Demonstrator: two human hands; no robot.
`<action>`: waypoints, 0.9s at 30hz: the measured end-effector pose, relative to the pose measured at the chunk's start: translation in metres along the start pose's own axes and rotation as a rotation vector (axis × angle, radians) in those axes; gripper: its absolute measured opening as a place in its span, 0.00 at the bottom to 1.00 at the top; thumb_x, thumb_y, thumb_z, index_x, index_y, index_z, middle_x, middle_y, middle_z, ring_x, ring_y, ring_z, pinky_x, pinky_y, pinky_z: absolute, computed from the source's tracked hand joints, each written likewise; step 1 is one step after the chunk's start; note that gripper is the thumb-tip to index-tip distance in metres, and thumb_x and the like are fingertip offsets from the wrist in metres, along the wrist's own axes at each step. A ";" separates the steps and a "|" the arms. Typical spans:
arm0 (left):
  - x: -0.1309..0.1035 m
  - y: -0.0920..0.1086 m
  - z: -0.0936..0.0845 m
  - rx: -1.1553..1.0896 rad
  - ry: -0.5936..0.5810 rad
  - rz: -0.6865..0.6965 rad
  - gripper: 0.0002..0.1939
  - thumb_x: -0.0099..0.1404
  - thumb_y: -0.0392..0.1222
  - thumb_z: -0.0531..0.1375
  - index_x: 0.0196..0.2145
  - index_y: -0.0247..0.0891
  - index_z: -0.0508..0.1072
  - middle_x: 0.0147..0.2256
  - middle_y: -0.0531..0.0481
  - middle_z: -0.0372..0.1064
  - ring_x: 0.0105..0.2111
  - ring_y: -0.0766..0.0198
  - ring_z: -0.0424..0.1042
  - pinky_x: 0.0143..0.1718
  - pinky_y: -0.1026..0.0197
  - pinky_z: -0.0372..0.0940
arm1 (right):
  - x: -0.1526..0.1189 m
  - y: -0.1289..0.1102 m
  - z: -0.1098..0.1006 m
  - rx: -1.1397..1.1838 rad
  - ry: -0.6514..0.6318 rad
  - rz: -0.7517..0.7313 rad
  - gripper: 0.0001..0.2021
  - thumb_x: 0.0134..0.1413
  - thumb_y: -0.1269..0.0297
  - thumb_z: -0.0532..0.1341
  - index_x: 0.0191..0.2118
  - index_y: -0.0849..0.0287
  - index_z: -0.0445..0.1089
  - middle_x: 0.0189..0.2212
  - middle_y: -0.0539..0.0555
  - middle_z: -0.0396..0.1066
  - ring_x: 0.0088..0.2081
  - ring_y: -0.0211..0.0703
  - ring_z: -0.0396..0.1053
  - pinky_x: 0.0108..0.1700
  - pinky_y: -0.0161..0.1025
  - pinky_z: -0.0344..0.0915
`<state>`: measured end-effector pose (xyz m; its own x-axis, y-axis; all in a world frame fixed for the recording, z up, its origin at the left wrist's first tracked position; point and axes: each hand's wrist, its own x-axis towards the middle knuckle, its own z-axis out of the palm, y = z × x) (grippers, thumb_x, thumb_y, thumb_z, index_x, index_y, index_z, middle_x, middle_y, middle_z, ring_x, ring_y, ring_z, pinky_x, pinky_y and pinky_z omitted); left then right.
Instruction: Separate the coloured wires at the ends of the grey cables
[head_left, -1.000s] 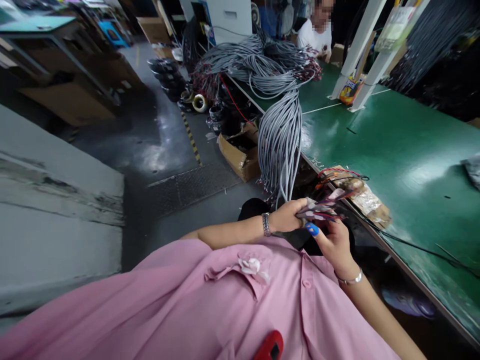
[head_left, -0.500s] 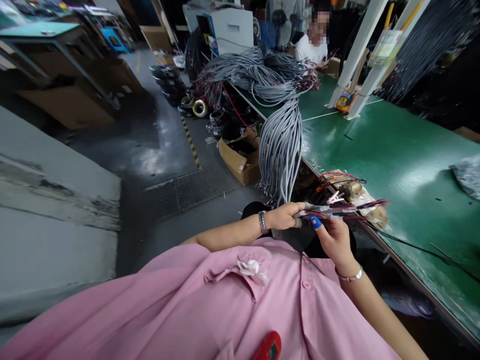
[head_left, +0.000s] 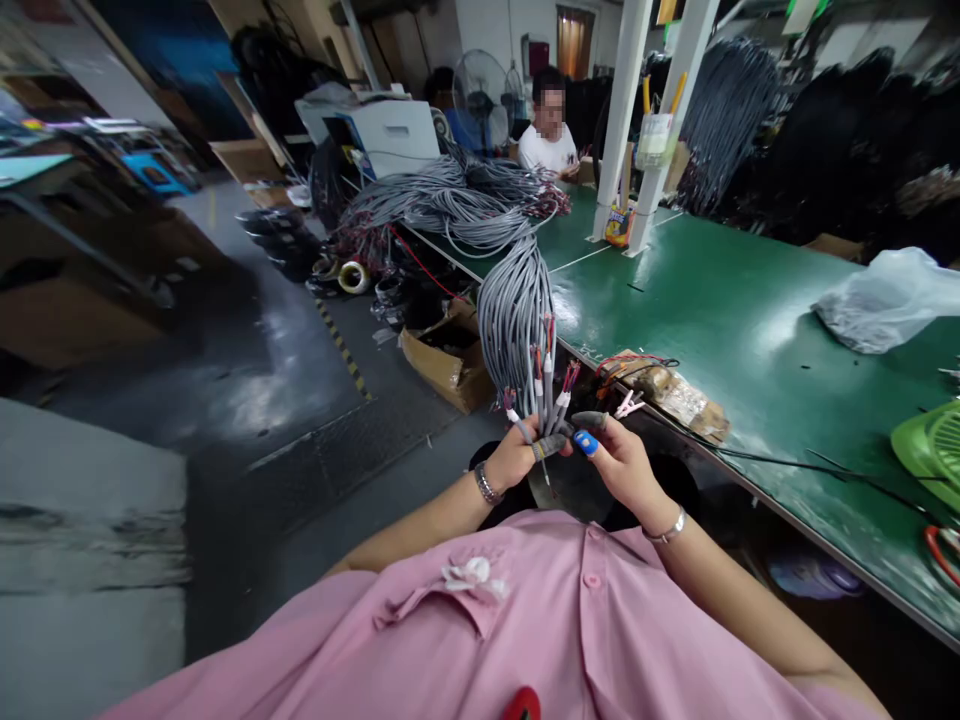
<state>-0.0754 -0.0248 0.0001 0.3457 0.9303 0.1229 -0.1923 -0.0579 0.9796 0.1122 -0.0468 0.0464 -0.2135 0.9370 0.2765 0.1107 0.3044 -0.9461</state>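
A small bunch of grey cable ends [head_left: 555,415], with white sleeves and red and dark wires, stands upright in my left hand [head_left: 516,455], whose fingers are wrapped round it. Just to the right, my right hand [head_left: 619,460] has its thumb, with a blue cover, and a grey-covered finger apart, close to the bunch. Nothing shows between them. Behind my hands a thick bundle of grey cables [head_left: 516,310] hangs over the table edge. A pink clip [head_left: 628,404] lies near the taped block [head_left: 679,395] at that edge.
On the green table [head_left: 705,290] are a plastic bag [head_left: 885,300], a green basket [head_left: 930,450] and white posts. A person [head_left: 549,130] sits at the far side. An open cardboard box [head_left: 454,365] stands on the floor beside the table.
The view has swung right. The wire ends, which pointed right across both hands, now stand upright in my left hand. My right hand has come off them.
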 end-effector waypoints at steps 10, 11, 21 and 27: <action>0.002 0.011 0.008 0.003 -0.037 -0.051 0.23 0.58 0.59 0.64 0.34 0.32 0.76 0.29 0.46 0.74 0.29 0.65 0.70 0.32 0.64 0.63 | 0.018 -0.011 0.000 -0.113 -0.010 -0.077 0.09 0.60 0.56 0.59 0.38 0.56 0.71 0.28 0.52 0.71 0.30 0.42 0.68 0.33 0.38 0.66; 0.002 0.012 0.007 -0.018 0.012 -0.041 0.23 0.59 0.60 0.62 0.33 0.32 0.76 0.30 0.46 0.74 0.30 0.64 0.70 0.32 0.63 0.64 | 0.015 -0.010 -0.002 -0.109 -0.010 -0.080 0.09 0.60 0.56 0.59 0.38 0.56 0.71 0.29 0.52 0.71 0.30 0.42 0.68 0.34 0.38 0.67; -0.003 0.031 -0.010 -0.078 0.115 -0.082 0.22 0.59 0.55 0.63 0.40 0.32 0.79 0.38 0.37 0.77 0.30 0.62 0.73 0.26 0.64 0.61 | -0.022 0.032 -0.016 -0.057 0.040 0.089 0.11 0.55 0.57 0.63 0.43 0.55 0.71 0.36 0.54 0.74 0.35 0.44 0.71 0.38 0.41 0.71; 0.013 0.020 0.031 0.074 -0.094 -0.127 0.23 0.55 0.52 0.68 0.43 0.34 0.76 0.35 0.45 0.75 0.29 0.65 0.71 0.30 0.65 0.65 | -0.024 0.042 -0.005 0.101 0.060 0.213 0.13 0.53 0.53 0.65 0.39 0.56 0.71 0.28 0.51 0.72 0.26 0.40 0.67 0.25 0.36 0.66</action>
<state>-0.0466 -0.0254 0.0261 0.4484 0.8938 0.0078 -0.0740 0.0284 0.9968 0.1271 -0.0555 0.0014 -0.1375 0.9876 0.0754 0.0484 0.0827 -0.9954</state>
